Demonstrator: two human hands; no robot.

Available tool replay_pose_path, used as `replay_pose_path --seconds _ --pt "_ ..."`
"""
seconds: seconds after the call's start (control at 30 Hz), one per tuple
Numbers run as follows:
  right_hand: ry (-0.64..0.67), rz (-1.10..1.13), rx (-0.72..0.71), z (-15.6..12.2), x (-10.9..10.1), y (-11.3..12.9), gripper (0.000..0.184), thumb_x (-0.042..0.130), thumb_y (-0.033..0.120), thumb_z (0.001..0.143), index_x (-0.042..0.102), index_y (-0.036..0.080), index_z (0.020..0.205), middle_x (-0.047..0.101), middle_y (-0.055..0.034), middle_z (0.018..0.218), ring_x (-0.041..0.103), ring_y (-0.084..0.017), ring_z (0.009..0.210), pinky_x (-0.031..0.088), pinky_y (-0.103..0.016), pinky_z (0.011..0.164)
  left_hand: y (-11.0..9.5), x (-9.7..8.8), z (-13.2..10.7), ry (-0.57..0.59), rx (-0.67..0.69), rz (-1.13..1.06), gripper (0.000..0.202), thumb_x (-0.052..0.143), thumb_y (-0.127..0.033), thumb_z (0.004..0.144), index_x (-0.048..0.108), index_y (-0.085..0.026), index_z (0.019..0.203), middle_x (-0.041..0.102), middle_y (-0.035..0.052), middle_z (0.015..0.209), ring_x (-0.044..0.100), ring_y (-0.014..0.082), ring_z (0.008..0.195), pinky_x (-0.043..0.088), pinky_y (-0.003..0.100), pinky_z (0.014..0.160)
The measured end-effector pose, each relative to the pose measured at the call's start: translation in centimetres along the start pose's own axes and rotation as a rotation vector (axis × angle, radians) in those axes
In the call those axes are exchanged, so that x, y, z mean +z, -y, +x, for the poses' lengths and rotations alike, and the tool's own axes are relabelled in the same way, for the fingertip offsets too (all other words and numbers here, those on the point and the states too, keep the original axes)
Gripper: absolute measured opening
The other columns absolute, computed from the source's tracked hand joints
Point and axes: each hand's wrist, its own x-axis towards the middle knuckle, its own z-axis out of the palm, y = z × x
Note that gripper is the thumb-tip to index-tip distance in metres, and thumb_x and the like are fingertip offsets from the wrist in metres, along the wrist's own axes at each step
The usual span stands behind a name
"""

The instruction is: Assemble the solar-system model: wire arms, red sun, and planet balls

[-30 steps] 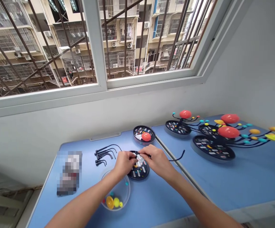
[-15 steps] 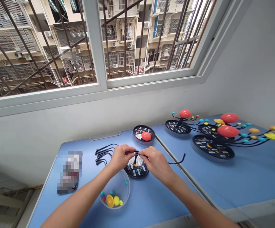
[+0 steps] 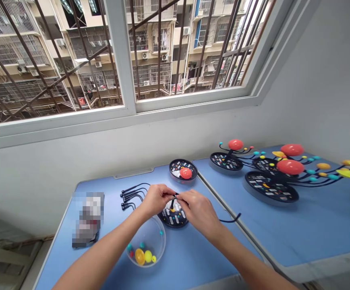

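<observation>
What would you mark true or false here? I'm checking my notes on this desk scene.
1. The left hand and right hand meet above a small round black base. True.
2. The clear bowl holds small coloured pieces. True.
3. The bent black rods lie inside the bowl. False: they lie on the blue table, left of the hands.
4. The assembled planet models stand left of the hands. False: they stand to the right, on the adjoining blue table.
5. A barred window is beyond the tables. True.
</observation>
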Motion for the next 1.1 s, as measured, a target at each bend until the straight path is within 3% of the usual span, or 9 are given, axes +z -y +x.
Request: replay_pose_path --seconds 0.57,0.93,1.1 --pt "0.045 0.069 0.035 0.10 0.41 -0.39 0.025 0.041 0.016 0.080 0.061 0.020 0.066 0.062 -0.0024 0.062 0.055 -0.016 0.064 0.033 -0.024 0.056 0.20 0.10 -0.08 0.021 -0.079 -0.043 0.018 0.056 -0.011 0.070 0.071 -0.017 0.079 0.070 0.0021 0.076 0.059 0.0125 0.064 0.046 0.020 0.061" --pt "0.086 0.074 0.060 0.59 -0.28 -0.05 0.020 0.046 0.013 0.078 0.062 0.020 0.069 0.064 -0.0015 0.066 0.056 -0.016 0.066 0.034 -0.024 0.058 0.69 0.15 -0.02 0.015 -0.044 -0.093 0.018 0.058 -0.008 0.067 0.071 -0.013 0.080 0.069 0.0041 0.075 0.059 0.0137 0.068 0.045 0.021 0.062" --pt "0.086 0.077 0.069 0.75 0.06 0.03 0.018 0.048 0.016 0.078 0.059 0.019 0.064 0.060 -0.0021 0.063 0.054 -0.016 0.064 0.033 -0.024 0.056 0.87 -0.11 0.07 0.041 0.020 -0.028 0.020 0.057 -0.010 0.069 0.072 -0.016 0.082 0.067 0.0023 0.074 0.058 0.0130 0.066 0.044 0.021 0.062"
